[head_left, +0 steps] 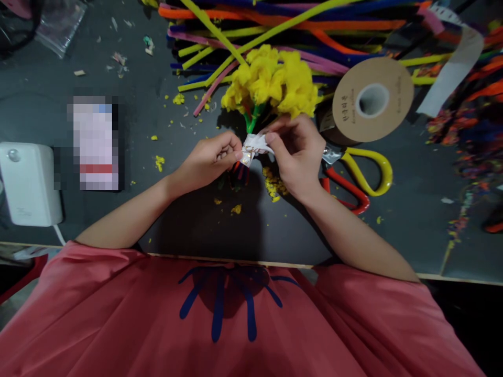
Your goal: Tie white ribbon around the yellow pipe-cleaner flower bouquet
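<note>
A bunch of fluffy yellow pipe-cleaner flowers (271, 81) with green and red stems lies over the dark table (204, 220). My left hand (208, 165) is closed round the stems just below a white strip of tape (255, 145). My right hand (296, 154) pinches that white strip against the stems from the right. Both hands meet at the wrapped spot, with the stem ends (239, 175) poking out beneath them.
A brown tape roll (371, 99) sits right of the flowers, with yellow scissors (371, 170) and red scissors (348, 193) below it. Several coloured pipe cleaners (298, 26) pile along the far edge. A white box (29, 183) stands at left. Yellow fluff scraps (275, 186) litter the table.
</note>
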### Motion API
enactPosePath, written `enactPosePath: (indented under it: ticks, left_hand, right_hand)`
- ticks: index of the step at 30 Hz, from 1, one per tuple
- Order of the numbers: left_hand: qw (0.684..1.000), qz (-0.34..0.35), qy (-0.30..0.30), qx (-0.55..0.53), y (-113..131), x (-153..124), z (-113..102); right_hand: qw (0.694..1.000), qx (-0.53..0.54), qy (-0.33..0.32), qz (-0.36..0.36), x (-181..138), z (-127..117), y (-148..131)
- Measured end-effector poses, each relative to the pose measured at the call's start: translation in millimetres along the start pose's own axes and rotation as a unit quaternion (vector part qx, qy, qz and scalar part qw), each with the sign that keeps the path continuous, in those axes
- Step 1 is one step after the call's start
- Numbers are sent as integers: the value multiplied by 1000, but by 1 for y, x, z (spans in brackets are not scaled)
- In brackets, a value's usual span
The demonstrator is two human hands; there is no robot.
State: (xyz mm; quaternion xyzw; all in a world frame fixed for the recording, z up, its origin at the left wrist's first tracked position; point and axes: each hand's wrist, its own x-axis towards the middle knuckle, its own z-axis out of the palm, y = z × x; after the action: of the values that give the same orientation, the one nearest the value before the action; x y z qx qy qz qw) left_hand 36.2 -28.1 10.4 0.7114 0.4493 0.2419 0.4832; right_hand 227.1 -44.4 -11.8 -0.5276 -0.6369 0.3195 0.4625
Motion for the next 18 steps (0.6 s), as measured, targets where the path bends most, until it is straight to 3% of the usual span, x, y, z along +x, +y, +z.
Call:
enactPosePath:
  ticks: [10, 18]
  left_hand:
    - [994, 92, -67, 2, 0, -5, -8]
    - [987, 128, -94, 4, 2, -5, -10]
  right_hand:
    - [999, -33, -6, -30, 6, -4, 13]
    - [997, -54, 0, -45, 7, -4, 16]
